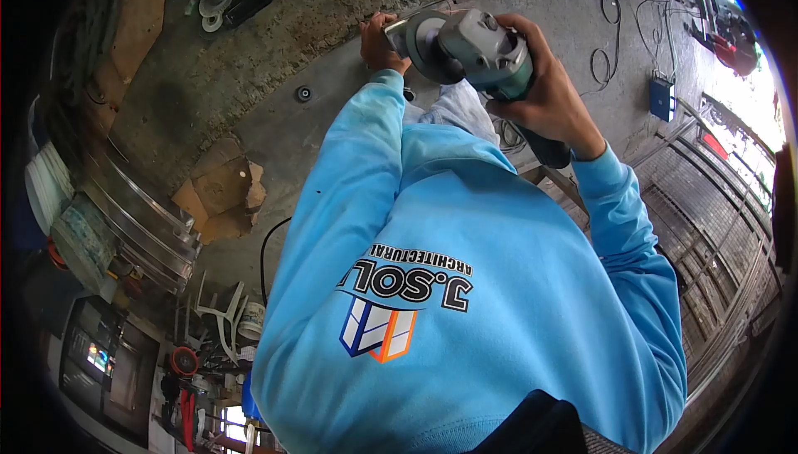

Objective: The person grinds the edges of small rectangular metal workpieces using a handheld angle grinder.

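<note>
Out over the concrete floor (274,122), I see my right hand (540,93) wrapped tight round the angle grinder (482,51) and my left hand (378,43) pinching its disc (428,39); fitting looks unfinished, grinding not yet begun

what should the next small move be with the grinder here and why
Probably draw the left hand back off the disc first. Its fingers sit right at the wheel's edge, while the right hand alone grips the angle grinder, held up above the concrete floor. Whether the left hand pinches anything there is unclear.
</note>
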`<action>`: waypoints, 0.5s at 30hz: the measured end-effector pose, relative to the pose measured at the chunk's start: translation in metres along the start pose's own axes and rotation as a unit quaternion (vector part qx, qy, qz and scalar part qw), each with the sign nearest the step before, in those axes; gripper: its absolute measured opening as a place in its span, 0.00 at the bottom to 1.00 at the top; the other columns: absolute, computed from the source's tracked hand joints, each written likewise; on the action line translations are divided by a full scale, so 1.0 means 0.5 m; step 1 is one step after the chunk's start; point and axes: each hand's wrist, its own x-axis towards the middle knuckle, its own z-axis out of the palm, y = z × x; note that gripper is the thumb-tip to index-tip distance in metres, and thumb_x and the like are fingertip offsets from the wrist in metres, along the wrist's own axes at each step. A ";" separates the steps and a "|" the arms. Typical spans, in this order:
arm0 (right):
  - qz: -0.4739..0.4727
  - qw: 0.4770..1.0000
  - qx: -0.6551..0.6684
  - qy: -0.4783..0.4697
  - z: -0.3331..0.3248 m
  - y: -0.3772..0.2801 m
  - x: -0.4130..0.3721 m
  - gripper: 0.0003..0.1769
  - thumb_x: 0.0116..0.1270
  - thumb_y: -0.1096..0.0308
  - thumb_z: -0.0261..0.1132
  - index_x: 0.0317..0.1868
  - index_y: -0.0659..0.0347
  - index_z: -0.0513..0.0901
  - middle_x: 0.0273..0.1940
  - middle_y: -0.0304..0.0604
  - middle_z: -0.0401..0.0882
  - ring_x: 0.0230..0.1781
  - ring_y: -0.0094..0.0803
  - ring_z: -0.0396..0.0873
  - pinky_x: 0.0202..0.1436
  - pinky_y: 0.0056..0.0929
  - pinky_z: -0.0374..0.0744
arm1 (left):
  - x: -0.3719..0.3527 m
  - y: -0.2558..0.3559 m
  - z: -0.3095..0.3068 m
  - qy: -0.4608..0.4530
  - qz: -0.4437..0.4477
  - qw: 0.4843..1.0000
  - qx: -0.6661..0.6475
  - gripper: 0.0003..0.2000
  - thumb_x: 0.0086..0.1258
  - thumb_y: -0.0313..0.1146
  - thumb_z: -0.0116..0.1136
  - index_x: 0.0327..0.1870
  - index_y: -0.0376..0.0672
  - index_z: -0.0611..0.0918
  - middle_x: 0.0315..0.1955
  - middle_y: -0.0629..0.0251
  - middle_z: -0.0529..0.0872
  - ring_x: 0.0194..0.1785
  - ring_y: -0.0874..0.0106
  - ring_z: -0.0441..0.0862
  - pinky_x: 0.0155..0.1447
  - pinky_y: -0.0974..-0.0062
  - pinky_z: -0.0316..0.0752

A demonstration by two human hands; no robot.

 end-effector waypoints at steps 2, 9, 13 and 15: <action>0.011 0.999 -0.051 -0.006 -0.002 -0.020 -0.022 0.56 0.46 0.75 0.81 0.78 0.49 0.66 0.60 0.59 0.86 0.62 0.64 0.85 0.68 0.51 0.83 | 0.001 -0.006 0.010 0.016 0.010 1.000 0.008 0.34 0.45 0.33 0.84 0.54 0.52 0.76 0.54 0.62 0.87 0.66 0.50 0.83 0.84 0.41 0.64; 0.064 0.994 -0.087 0.001 -0.007 -0.041 -0.092 0.54 0.48 0.76 0.79 0.78 0.51 0.66 0.59 0.59 0.87 0.60 0.65 0.87 0.66 0.52 0.85 | 0.004 -0.069 0.056 0.046 0.078 0.980 0.178 0.31 0.54 0.63 0.80 0.44 0.46 0.84 0.44 0.67 0.88 0.53 0.59 0.87 0.76 0.55 0.74; 0.042 0.994 -0.097 0.011 0.000 -0.047 -0.080 0.54 0.48 0.76 0.78 0.78 0.51 0.66 0.58 0.59 0.88 0.57 0.65 0.88 0.63 0.52 0.86 | -0.009 -0.082 0.067 0.008 0.014 0.998 0.068 0.35 0.43 0.32 0.85 0.54 0.52 0.76 0.56 0.61 0.86 0.65 0.48 0.83 0.83 0.40 0.65; 0.037 0.995 -0.097 0.007 0.005 -0.045 -0.065 0.53 0.49 0.76 0.78 0.78 0.51 0.66 0.57 0.59 0.88 0.56 0.66 0.88 0.62 0.52 0.86 | -0.008 -0.111 0.088 0.005 -0.032 0.999 -0.023 0.36 0.42 0.32 0.86 0.55 0.52 0.76 0.57 0.61 0.86 0.65 0.48 0.83 0.83 0.41 0.65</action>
